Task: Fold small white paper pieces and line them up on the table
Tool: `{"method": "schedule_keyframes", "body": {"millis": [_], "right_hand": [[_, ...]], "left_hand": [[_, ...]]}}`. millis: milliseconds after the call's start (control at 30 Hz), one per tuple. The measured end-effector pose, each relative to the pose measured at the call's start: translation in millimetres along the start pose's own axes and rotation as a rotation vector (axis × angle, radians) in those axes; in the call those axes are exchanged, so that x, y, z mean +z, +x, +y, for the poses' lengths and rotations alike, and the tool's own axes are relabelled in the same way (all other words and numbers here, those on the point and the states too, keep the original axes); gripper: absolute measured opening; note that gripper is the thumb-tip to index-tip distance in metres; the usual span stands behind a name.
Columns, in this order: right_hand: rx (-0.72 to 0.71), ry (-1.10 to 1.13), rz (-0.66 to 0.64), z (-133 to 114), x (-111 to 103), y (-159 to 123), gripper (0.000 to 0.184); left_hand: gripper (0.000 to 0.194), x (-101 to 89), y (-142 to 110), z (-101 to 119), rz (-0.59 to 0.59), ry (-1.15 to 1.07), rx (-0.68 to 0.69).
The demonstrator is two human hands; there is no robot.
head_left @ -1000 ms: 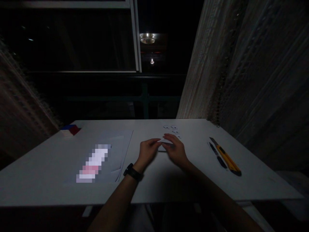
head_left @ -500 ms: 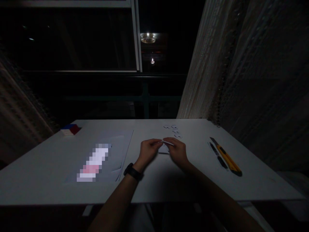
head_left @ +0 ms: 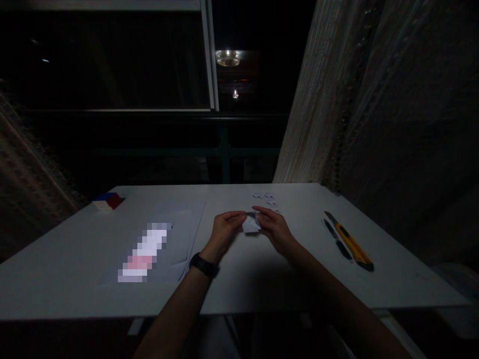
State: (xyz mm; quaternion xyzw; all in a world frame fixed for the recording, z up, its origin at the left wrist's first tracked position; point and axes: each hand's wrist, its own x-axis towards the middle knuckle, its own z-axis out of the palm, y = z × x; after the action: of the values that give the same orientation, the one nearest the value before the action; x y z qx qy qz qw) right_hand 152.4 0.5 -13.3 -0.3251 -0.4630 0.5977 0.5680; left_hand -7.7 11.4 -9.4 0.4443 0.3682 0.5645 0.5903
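Note:
Between my two hands is a small piece of white paper (head_left: 251, 224), held up over the middle of the table. My left hand (head_left: 226, 229) pinches its left edge, with a dark watch on that wrist. On the opposite edge, the fingers of my right hand (head_left: 275, 227) close round the paper. Just beyond my hands lie several small paper pieces (head_left: 269, 196) with dark marks, too small to read.
On the white table (head_left: 239, 289), a yellow utility knife (head_left: 354, 247) and a black pen (head_left: 337, 239) lie at the right. Paper sheets (head_left: 183, 229) with a blurred-out bright patch lie at the left. A puzzle cube (head_left: 107, 201) sits at the far left. Curtains (head_left: 299, 124) hang behind.
The paper between my hands has been turned, so its white face now shows toward me. My right fingers have opened out slightly, and both hands have shifted a little left.

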Motion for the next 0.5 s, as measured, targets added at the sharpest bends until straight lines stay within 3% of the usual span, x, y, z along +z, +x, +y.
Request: {"method": "schedule_keyframes", "body": {"millis": [267,500], "right_hand": [[-0.003,-0.035,-0.074,7.7,-4.7,3.7,0.038],[-0.052,-0.094,-0.028,8.6,-6.7,5.2,0.033]], "left_hand": [[0.035,1.3,-4.2,3.9,-0.056,-0.039,-0.096],[0.034,0.7,-4.7,3.5,-0.103,-0.021,-0.1]]}}
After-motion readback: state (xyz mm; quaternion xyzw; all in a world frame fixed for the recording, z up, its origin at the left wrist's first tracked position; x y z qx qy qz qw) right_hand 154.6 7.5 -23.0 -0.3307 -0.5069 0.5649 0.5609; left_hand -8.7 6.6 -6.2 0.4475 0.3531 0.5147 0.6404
